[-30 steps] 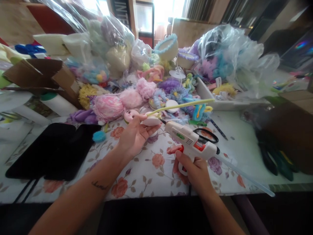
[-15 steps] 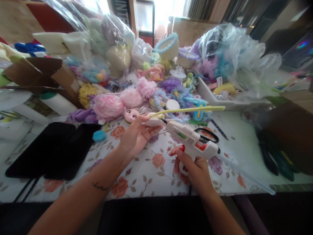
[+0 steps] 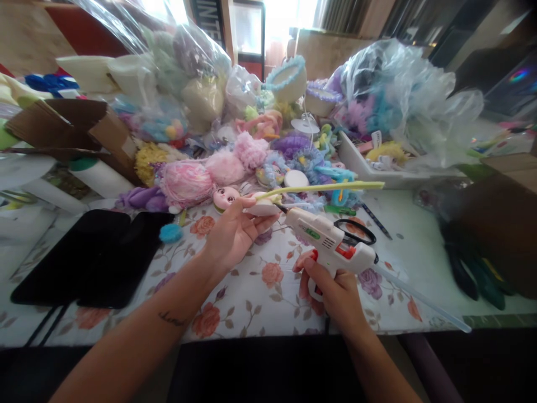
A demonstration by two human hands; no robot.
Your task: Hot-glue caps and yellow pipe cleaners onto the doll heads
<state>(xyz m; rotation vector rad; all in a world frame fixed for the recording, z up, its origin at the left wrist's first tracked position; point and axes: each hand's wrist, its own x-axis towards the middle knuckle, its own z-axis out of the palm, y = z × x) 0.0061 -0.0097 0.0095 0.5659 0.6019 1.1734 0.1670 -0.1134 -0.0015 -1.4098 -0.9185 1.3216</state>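
Observation:
My left hand (image 3: pixel 230 235) pinches a white rounded piece (image 3: pixel 263 207) in its fingertips. From that piece a long yellow-green fuzzy stem (image 3: pixel 327 188) stretches to the right; how they are joined is hidden by my fingers. In my right hand (image 3: pixel 335 291) is a white glue gun (image 3: pixel 319 232), gripped by its handle, with fingers at the red trigger. Its dark nozzle points left and meets or nearly meets the white piece's right edge. A clear glue stick (image 3: pixel 423 302) sticks out of the gun's back. Just beyond my left fingers lies a doll face (image 3: pixel 225 198).
Pink yarn (image 3: pixel 187 182), a blue pompom (image 3: pixel 170 233) and a black tablet-like slab (image 3: pixel 79 257) lie to the left. An open cardboard box (image 3: pixel 71 126) stands behind. Scissors (image 3: pixel 356 230), a pencil (image 3: pixel 376 221) and a white tray (image 3: pixel 356 162) are on the right.
The glue gun and the fingers at its trigger have shifted very slightly. The stem's far end has moved a touch to the left. Everything else stays put.

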